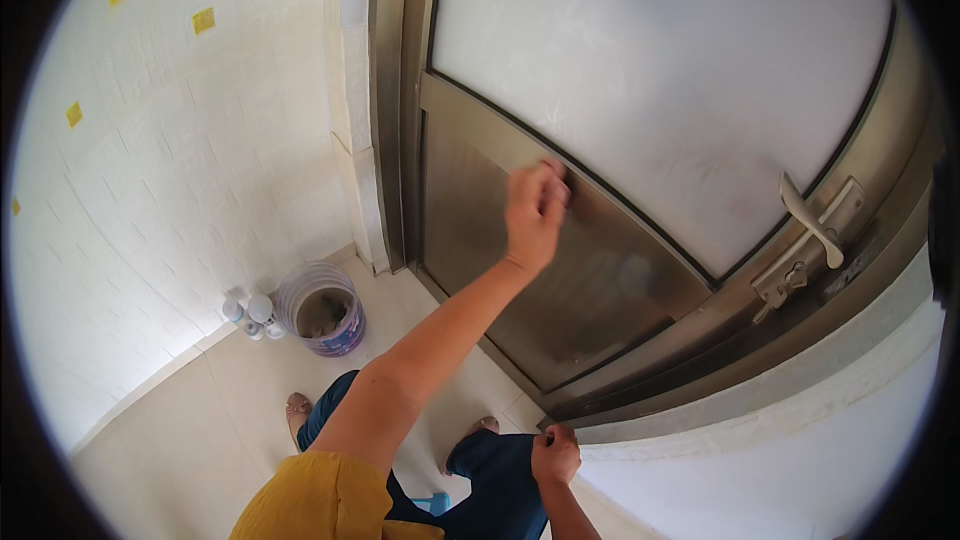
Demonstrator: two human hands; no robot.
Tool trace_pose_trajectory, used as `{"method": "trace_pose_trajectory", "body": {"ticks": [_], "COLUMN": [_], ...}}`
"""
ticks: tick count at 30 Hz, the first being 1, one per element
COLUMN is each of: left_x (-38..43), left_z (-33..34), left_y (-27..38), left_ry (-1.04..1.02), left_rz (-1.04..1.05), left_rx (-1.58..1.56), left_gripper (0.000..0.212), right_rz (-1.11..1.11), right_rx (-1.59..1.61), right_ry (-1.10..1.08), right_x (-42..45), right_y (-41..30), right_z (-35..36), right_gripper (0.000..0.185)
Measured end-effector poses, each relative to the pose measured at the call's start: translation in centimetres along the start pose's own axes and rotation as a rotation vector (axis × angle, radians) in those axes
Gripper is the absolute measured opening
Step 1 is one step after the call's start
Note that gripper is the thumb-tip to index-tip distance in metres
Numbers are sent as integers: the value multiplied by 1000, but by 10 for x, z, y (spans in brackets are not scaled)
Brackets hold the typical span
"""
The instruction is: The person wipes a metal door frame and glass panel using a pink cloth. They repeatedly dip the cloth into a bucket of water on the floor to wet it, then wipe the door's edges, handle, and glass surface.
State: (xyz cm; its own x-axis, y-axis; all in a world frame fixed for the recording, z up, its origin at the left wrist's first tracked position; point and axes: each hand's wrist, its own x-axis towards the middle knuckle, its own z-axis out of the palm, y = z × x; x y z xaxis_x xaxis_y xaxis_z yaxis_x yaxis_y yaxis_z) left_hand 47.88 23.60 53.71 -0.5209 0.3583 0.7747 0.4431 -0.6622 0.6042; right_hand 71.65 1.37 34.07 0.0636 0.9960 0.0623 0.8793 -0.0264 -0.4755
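My left hand point(534, 214) reaches out to a metal-framed door with its fingers curled. It is at the upper part of the lower metal panel point(585, 300), just under the frosted glass pane point(660, 82). The fingertips are blurred, with a dark patch beside them, so whether they hold anything is unclear. Curled closed, my right hand point(556, 455) rests on the knee of my dark blue trousers point(499, 480), and no object shows in it. A metal lever handle point(810, 221) sits on the door's right side, with a key point(763, 312) in the lock below.
A clear plastic bucket point(321, 309) with murky water and dark stuff inside stands on the tiled floor point(165, 450) at left. Several small bottles point(259, 309) sit beside it by the white wall point(202, 187). A blue object point(433, 502) shows between my legs. The white wall edge point(750, 457) is at right.
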Motion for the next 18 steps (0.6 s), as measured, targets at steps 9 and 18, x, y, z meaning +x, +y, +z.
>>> {"method": "trace_pose_trajectory", "body": {"ticks": [9,18], "left_x": [34,23], "left_z": [-21,-21], "left_y": [-49,-41], "left_ry": [120,20], "left_rz": [-266,-150], "left_rx": [207,138], "left_gripper": [28,52], "right_rz": [14,42], "right_rx": [3,0], "right_ry": [-44,-79], "right_x": [2,5], "right_y": [9,6], "right_z": [-3,-1], "right_gripper": [14,13]}}
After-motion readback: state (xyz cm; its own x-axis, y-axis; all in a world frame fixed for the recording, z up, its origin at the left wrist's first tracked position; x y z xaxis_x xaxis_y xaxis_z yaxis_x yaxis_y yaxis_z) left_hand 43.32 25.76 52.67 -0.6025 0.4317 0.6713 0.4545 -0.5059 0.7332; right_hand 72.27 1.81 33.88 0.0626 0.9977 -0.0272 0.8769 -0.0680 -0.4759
